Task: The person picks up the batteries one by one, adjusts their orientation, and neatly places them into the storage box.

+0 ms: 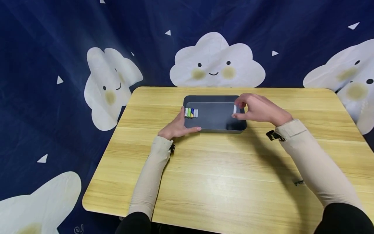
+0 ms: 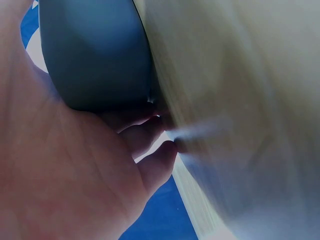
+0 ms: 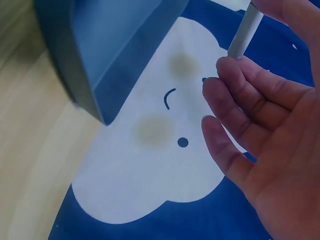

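A dark grey tray [image 1: 214, 131] stands near the table's far edge. Its left end holds a row of several batteries [image 1: 191, 113] side by side, some green, some white, one blue and yellow. My left hand [image 1: 176, 126] rests against the tray's left front corner, thumb and fingers spread along the outside; in the left wrist view its fingers [image 2: 142, 137] reach along the tray wall. Above the tray's right end, my right hand [image 1: 257, 109] pinches a white battery [image 3: 245, 32] between thumb and fingertip, with the battery clear of the tray in the right wrist view.
A small dark battery-like item [image 1: 298, 183] lies on the wooden table [image 1: 210, 182], beside my right forearm. Behind the table hangs a navy curtain [image 1: 152, 19] with white clouds.
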Available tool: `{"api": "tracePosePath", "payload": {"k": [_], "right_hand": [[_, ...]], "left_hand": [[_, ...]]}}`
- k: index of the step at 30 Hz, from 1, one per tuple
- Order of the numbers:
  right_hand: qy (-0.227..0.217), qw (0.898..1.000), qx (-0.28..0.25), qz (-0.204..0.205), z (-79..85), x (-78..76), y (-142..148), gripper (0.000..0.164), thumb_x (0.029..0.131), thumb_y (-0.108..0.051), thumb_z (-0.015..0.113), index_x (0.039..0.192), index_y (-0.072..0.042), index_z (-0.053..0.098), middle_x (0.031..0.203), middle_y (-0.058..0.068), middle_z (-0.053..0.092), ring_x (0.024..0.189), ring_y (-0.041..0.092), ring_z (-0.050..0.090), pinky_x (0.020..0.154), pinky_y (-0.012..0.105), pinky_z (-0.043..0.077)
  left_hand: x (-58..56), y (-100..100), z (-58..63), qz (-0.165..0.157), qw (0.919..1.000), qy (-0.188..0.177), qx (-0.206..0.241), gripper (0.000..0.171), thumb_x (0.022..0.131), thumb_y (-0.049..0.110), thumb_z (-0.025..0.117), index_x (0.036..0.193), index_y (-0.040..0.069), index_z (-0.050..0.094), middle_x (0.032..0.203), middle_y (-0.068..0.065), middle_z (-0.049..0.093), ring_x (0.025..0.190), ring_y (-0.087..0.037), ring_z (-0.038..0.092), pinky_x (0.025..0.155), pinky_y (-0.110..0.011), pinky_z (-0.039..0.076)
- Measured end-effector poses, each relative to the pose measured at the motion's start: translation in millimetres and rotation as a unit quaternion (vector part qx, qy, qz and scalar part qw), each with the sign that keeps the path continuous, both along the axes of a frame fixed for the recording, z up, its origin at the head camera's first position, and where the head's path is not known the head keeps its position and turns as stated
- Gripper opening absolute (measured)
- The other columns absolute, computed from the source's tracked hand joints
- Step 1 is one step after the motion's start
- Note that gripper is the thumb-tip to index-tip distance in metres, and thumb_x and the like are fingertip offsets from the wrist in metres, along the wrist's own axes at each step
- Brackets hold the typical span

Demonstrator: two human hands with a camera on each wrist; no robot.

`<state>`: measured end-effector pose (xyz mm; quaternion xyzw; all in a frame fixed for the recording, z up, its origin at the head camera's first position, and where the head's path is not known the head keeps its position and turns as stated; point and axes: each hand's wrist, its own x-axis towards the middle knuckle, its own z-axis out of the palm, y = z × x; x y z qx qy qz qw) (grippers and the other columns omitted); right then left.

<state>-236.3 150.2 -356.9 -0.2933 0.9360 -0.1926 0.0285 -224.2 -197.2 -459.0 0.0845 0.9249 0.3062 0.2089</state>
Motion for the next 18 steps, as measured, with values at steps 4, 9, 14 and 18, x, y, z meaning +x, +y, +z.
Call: {"api": "tracePosePath", "payload": {"k": [4,9,14,18], "right_hand": [[-0.011,1.0,-0.006,0.005,-0.2,-9.9,-10.5,0.04,0.087,-0.037,0.083,0.11,-0.006,0.072,0.102,0.012,0.073,0.096,0.027,0.068,0.086,0.047,0.056],[-0.024,1.0,-0.01,0.014,-4.2,-23.3,-27.8,0.041,0.086,-0.037,0.083,0.11,-0.006,0.072,0.103,0.011,0.072,0.093,0.026,0.067,0.085,0.046,0.056],[-0.033,0.999,0.005,0.031,-10.6,-39.3,-47.5,0.045,0.088,-0.038,0.081,0.115,-0.004,0.071,0.107,0.011,0.071,0.095,0.025,0.066,0.089,0.046,0.055],[-0.045,0.998,0.023,0.044,-18.6,-52.1,-64.9,0.047,0.089,-0.038,0.08,0.119,-0.003,0.071,0.112,0.012,0.072,0.1,0.025,0.067,0.093,0.046,0.055]], "left_hand": [[-1.4,-0.3,-1.9,0.0,1.0,0.0,0.001,0.145,0.072,0.091,0.065,0.161,0.025,-0.029,0.175,-0.003,-0.014,0.164,-0.024,0.003,0.132,-0.049,0.018],[-1.4,-0.5,-0.6,-0.001,1.0,-0.002,0.0,0.143,0.073,0.089,0.065,0.161,0.025,-0.029,0.175,-0.003,-0.014,0.164,-0.024,0.003,0.132,-0.049,0.019],[-2.1,0.0,-0.9,0.004,1.0,-0.003,0.007,0.144,0.073,0.089,0.066,0.161,0.024,-0.028,0.176,-0.003,-0.013,0.164,-0.024,0.004,0.131,-0.049,0.019],[-3.4,1.0,-2.4,0.003,0.9998,0.004,0.017,0.143,0.074,0.086,0.068,0.163,0.024,-0.026,0.177,-0.003,-0.005,0.163,-0.023,0.011,0.13,-0.048,0.024]]}}
